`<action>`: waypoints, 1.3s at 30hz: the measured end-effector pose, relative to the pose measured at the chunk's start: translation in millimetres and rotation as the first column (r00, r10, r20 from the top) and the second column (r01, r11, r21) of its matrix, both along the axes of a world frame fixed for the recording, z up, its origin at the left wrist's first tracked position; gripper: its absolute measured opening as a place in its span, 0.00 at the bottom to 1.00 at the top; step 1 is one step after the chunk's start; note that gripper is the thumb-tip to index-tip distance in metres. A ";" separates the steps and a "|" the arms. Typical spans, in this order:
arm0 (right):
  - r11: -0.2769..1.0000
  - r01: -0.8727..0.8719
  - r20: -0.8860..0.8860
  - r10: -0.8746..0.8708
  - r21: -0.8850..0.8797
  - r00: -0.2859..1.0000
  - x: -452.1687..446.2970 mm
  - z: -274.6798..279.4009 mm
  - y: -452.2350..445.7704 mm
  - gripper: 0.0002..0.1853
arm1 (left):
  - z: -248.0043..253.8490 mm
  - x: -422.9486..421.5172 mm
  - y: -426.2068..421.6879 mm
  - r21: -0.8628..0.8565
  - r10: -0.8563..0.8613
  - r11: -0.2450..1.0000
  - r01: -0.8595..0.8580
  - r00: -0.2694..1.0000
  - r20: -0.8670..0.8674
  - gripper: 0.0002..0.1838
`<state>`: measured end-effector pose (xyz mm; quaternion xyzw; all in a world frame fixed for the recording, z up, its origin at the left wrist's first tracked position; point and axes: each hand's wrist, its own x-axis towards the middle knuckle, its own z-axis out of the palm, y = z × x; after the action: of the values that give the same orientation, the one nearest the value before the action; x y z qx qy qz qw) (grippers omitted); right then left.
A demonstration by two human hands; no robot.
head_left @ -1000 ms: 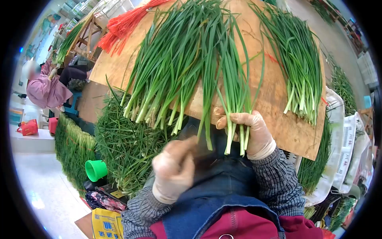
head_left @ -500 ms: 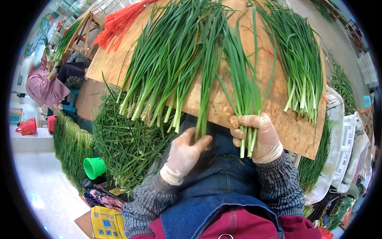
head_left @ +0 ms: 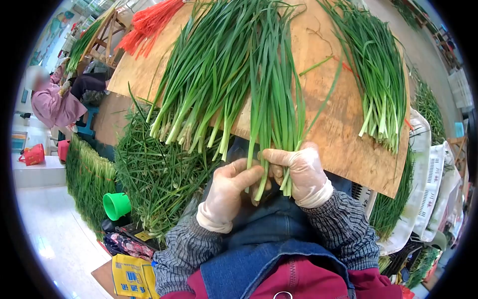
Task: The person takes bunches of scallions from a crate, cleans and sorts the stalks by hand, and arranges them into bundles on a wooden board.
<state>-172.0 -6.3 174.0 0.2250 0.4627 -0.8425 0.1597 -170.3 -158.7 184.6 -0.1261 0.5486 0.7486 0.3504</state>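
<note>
My left hand [head_left: 226, 192], in a thin translucent glove, is closed with thumb and fingers around the pale stem ends of a few garlic chives [head_left: 255, 124]. Close beside it, my gloved right hand [head_left: 302, 172] pinches a small bunch of chives [head_left: 286, 112] near the cut ends, its thumb reaching toward the left hand's stalks. Leaves of both bunches lie up over the wooden board [head_left: 318, 109]. A large loose pile of chives [head_left: 209, 74] rests on the board to the left. Some of my fingertips are hidden behind the stems.
A chive bundle [head_left: 381, 84] lies at the board's right side, red ties [head_left: 149, 25] at its far left corner. Heaped greens [head_left: 159, 164] and a green bucket [head_left: 117, 206] are left below. White crates [head_left: 433, 184] stand right. A person in pink [head_left: 57, 102] sits far left.
My right hand has moved left with its bunch, up to my left hand. The two bunches are now side by side, their stem ends together.
</note>
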 end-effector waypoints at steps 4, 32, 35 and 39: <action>0.997 0.077 0.025 -0.077 0.030 0.997 -1.1 8.4 -5.7 0.04 | -3.7 -2.5 6.1 -0.094 0.058 0.994 -0.060 0.998 -0.025 0.09; 0.987 0.066 0.019 -0.063 -0.147 0.998 -14.3 16.8 14.5 0.11 | -9.5 89.8 -197.4 -0.800 -0.849 -0.190 -0.569 0.504 -0.157 0.13; 0.939 0.059 -0.026 -0.072 -0.340 0.997 -22.0 25.5 8.8 0.12 | -4.3 97.3 -209.3 -0.816 -0.603 -0.563 -0.132 0.741 0.296 0.08; 0.878 0.042 -0.091 -0.097 -0.477 0.991 -24.1 39.4 4.3 0.11 | -1.7 43.9 -107.1 -0.695 -0.630 0.409 -0.592 0.367 -0.684 0.17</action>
<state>-196.1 -2.0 213.4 0.1482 0.2425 -0.9464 0.1533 -126.4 -265.8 182.9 0.1605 0.9476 0.2339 -0.1469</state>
